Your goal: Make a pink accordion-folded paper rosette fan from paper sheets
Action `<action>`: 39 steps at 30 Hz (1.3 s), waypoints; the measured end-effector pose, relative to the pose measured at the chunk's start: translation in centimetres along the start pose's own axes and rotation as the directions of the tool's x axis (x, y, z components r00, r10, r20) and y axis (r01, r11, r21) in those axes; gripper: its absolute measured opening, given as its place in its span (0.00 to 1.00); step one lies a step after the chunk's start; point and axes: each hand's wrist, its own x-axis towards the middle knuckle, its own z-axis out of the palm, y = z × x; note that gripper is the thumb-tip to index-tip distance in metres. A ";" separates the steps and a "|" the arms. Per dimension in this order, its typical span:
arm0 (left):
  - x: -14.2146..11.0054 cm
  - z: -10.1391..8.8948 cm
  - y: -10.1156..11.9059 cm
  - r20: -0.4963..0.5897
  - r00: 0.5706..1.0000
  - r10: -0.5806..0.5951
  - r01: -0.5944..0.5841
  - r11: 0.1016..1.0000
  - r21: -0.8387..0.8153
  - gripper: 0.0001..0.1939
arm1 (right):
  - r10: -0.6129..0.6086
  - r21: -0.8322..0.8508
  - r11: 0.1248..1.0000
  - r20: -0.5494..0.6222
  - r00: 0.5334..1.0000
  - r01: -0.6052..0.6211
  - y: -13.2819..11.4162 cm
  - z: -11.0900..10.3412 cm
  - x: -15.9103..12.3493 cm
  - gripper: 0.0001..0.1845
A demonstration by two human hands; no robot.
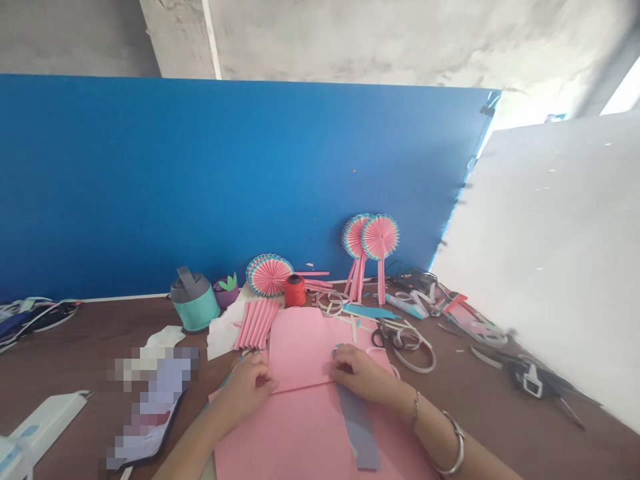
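A piece of pink paper (pixel 299 343) lies over larger pink sheets (pixel 285 437) in front of me, with a fold or edge running across its near side. At that edge's left end, my left hand (pixel 249 385) is closed, thumb and fingers pinching the paper. My right hand (pixel 361 373) pinches the same piece at its right end. Under the right hand a grey strip (pixel 361 430) slants over the pink sheets toward me. A pleated pink paper (pixel 256 325) rests just beyond my left hand. Scissors (pixel 387 337) lie beyond my right hand, partly among paper scraps.
Pink pleated paper fans (pixel 381 238) lean on the blue partition (pixel 200 180); another fan (pixel 270 275) stands left of a red thread spool (pixel 295 291). A teal container (pixel 195 301) is back left. A phone (pixel 155 413) lies left, cables and tools (pixel 533 381) right.
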 end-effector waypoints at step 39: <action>0.8 1.0 -1.0 0.006 0.998 -0.069 0.069 0.996 0.060 0.11 | 0.129 0.033 0.991 0.039 0.991 -0.130 -0.4 -0.2 0.6 0.06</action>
